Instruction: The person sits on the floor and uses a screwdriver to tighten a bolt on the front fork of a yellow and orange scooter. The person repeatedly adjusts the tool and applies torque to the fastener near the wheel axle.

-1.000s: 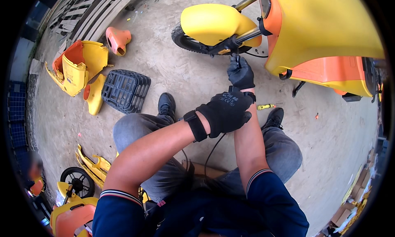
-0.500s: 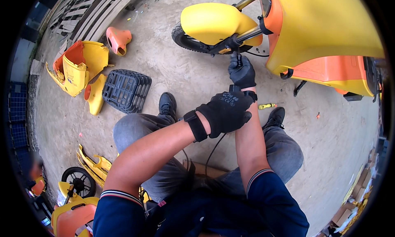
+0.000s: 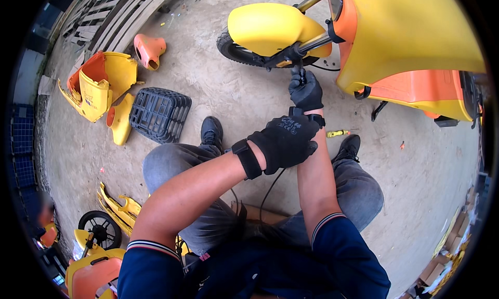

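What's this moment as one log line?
right hand: pinching small dark part near fork; left hand: by right wrist, grasp unclear; floor: yellow screwdriver

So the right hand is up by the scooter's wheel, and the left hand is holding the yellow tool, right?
Not quite: the head view shows the yellow tool lying on the floor by the right shoe, not in the left hand. The right hand is up by the wheel.

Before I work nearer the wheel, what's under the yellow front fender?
Under the front fender, a curve of black treaded tire shows at lower left. The fender covers the tire's upper part, so that cannot be seen.
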Demonstrator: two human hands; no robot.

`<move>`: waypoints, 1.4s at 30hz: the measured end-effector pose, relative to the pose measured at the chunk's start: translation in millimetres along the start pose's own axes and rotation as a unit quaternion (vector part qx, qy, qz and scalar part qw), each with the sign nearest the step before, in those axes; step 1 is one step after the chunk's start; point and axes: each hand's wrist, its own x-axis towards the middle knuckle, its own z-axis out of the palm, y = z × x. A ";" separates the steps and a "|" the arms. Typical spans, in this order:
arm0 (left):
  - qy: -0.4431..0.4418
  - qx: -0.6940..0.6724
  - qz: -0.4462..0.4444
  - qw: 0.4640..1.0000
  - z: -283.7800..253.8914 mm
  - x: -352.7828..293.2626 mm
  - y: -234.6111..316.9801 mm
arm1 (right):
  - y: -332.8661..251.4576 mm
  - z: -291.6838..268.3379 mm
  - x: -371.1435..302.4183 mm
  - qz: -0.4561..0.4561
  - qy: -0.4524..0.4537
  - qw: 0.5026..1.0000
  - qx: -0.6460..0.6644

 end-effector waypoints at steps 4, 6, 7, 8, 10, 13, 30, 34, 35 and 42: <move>0.003 0.000 0.004 1.000 -0.4 0.2 0.6 | 3.2 -7.5 11.3 -0.105 0.108 0.988 -0.035; 0.008 0.005 0.015 1.000 1.1 1.2 0.6 | -1.2 -19.2 13.4 -0.140 0.069 0.985 -0.067; 0.010 0.004 0.011 1.000 1.0 0.2 0.2 | 1.8 -13.7 11.2 -0.133 0.076 0.987 -0.056; 0.012 0.003 0.008 1.000 0.7 -0.6 0.2 | 3.9 -8.1 8.4 -0.126 0.083 0.987 -0.046; 0.009 0.001 0.001 1.000 0.4 -1.3 -0.4 | 6.1 4.0 3.9 -0.096 0.107 0.989 -0.028; -0.006 0.001 -0.006 1.000 0.2 -0.5 -1.1 | 4.6 11.2 0.9 -0.035 0.106 0.994 -0.015; -0.013 0.004 -0.013 1.000 0.6 0.7 0.9 | 0.6 -2.5 7.2 -0.038 0.088 0.995 0.029; -0.023 0.013 -0.010 1.000 3.3 1.7 -2.5 | -0.6 -16.1 15.5 -0.106 0.095 0.989 -0.025; -0.025 0.018 -0.006 1.000 3.4 2.1 -2.5 | -3.5 -20.3 16.4 -0.115 0.082 0.989 -0.030; -0.013 0.014 -0.012 1.000 1.7 -1.4 -2.1 | 14.4 24.1 -0.8 -0.091 0.150 0.984 0.013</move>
